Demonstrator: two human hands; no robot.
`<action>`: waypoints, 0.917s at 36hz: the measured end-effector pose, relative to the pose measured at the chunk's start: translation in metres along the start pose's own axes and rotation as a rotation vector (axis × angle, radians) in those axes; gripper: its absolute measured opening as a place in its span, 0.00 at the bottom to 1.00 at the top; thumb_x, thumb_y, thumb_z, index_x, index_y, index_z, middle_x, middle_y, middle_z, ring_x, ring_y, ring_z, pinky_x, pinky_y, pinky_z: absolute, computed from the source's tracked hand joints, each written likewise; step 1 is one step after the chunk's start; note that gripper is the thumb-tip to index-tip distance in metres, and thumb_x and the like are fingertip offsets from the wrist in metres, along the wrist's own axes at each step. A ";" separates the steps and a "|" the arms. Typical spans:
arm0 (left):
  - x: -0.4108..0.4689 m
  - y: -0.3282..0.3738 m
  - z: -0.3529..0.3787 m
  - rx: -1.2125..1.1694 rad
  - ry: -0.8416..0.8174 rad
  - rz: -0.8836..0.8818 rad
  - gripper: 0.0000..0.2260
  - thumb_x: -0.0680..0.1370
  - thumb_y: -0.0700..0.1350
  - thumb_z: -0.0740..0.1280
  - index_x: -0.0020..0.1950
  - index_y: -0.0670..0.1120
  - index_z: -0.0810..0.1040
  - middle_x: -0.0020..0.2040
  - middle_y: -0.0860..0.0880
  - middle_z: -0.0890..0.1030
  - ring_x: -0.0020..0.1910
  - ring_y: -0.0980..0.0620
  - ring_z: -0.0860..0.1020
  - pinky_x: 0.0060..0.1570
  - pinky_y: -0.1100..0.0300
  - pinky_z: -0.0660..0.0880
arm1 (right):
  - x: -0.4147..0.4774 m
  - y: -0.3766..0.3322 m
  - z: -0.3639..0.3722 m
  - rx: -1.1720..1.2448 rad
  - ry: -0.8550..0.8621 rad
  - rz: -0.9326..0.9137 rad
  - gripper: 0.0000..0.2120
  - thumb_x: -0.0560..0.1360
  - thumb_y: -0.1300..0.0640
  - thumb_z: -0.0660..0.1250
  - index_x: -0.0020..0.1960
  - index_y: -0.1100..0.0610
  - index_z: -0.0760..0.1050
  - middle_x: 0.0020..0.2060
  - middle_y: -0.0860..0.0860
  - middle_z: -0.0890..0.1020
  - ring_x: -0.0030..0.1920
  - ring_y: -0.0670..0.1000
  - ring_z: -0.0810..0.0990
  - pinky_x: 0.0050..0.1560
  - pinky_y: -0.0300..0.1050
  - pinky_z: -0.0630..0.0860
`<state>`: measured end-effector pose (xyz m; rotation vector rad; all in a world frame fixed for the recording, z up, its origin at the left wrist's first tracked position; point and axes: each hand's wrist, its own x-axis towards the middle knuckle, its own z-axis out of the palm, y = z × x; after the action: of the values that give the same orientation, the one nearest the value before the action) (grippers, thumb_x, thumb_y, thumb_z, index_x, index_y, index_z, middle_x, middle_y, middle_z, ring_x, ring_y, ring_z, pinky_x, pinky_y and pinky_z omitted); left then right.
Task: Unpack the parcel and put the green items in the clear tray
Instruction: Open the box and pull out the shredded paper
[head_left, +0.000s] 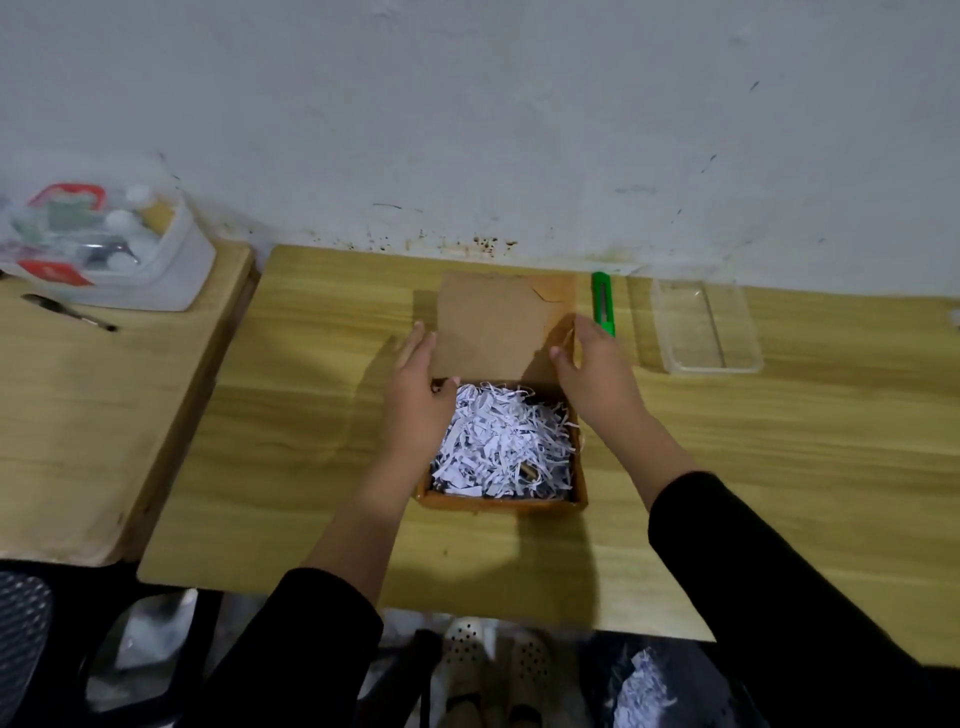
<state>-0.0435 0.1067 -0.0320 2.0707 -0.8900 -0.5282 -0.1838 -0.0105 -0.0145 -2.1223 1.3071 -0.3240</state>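
The parcel (500, 503), a small cardboard box, sits open in the middle of the worktop (311, 415), a little nearer the far edge than the near one. It is filled to the brim with white shredded paper (504, 441), and no green item shows among the shreds. Its lid flap (493, 322) stands raised on the far side, tilted back toward the wall.

Both hands are on that flap, one at each side edge. The left hand (415, 384) grips the left edge, its thumb at the flap's lower corner just above the shreds. The right hand (597, 374) grips the right edge, thumb on the inner face and fingers curled behind.

Just beyond the right hand, a green utility knife (602, 304) lies near the far edge of the worktop. The clear tray (691, 322) stands further toward the far right corner, apart from the knife.

A second table (78, 415) adjoins the left edge, carrying a plastic container (166, 280) of small things and a dark pen (70, 312).
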 end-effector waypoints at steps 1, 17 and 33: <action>-0.006 0.000 -0.004 0.034 0.000 0.052 0.25 0.76 0.38 0.67 0.72 0.43 0.66 0.74 0.50 0.64 0.73 0.52 0.61 0.69 0.67 0.54 | -0.011 -0.001 0.000 0.002 -0.003 -0.017 0.25 0.78 0.57 0.61 0.72 0.63 0.60 0.71 0.59 0.67 0.71 0.59 0.65 0.69 0.46 0.63; -0.018 0.004 0.002 0.943 -0.665 0.375 0.48 0.68 0.58 0.72 0.76 0.42 0.49 0.75 0.46 0.57 0.73 0.45 0.56 0.72 0.54 0.58 | -0.047 -0.007 0.026 -0.356 -0.592 -0.098 0.57 0.61 0.43 0.77 0.75 0.55 0.44 0.71 0.57 0.58 0.71 0.64 0.56 0.69 0.56 0.62; -0.012 -0.007 0.031 1.030 -0.758 0.277 0.45 0.69 0.54 0.71 0.74 0.39 0.46 0.68 0.43 0.60 0.66 0.38 0.63 0.66 0.48 0.66 | -0.040 0.000 0.057 -0.690 -0.555 -0.245 0.52 0.68 0.46 0.71 0.74 0.60 0.37 0.68 0.64 0.59 0.66 0.63 0.61 0.66 0.55 0.62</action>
<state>-0.0676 0.1026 -0.0554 2.5584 -2.2169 -0.8277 -0.1746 0.0458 -0.0548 -2.6597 0.8912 0.6786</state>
